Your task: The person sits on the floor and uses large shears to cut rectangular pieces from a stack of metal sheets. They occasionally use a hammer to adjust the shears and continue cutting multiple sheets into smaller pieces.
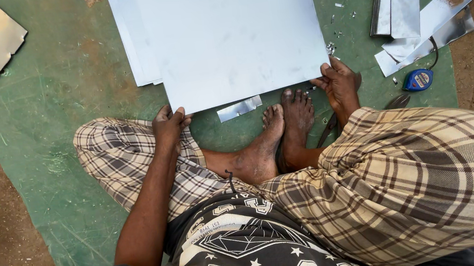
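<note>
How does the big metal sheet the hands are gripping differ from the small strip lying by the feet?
The sheet is large and roughly square; the strip is short and narrow. The sheet looks matte pale grey, while the strip shines more. The left hand and right hand grip the sheet's near corners; no hand touches the strip, which lies partly under the sheet's edge. Both are thin, flat, silvery metal over the green mat.

Blue tape measure (419,80), metal offcuts (425,20)
</note>
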